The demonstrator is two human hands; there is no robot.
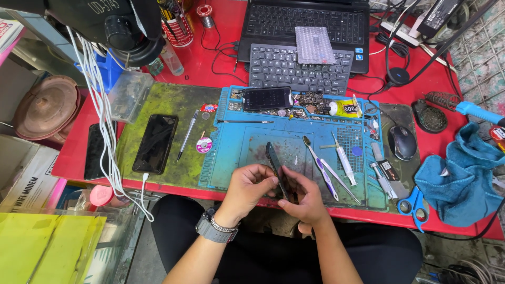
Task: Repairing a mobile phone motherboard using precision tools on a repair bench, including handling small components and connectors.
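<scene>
Left hand: the left hand (247, 186) is closing its fingers (265, 181) around the near edge of a dark phone (278, 171), the thumb on one side and the other fingers on the other side.
Right hand: the right hand (305, 200) is pinching the lower end of the same phone with its fingertips (286, 202); I cannot tell if something small is between them.
Phone: it is standing on its edge between both hands, the top end pointing away from the fingers, just above the near rim of the blue mat (226, 158).
Doing it well: in my judgement the grip should be staying light and even on both edges, with the phone kept low over the mat, so a slip is ending on soft rubber and not on the floor.
Beyond the fingers: tweezers and thin tools (329, 165) are lying just to the right of the fingertips; a second phone (267, 98) is resting at the far side of the mat.
Left of the fingers: a black phone (155, 143) with a white cable is lying on a green mat (179, 105).
Surface: a red table (210, 68), crowded, with a laptop (307, 21), a keyboard (300, 68), a mouse (402, 142), scissors (413, 205) and a blue cloth (463, 179).
Room: a narrow repair corner, with boxes at the left and tiled floor at the right.
</scene>
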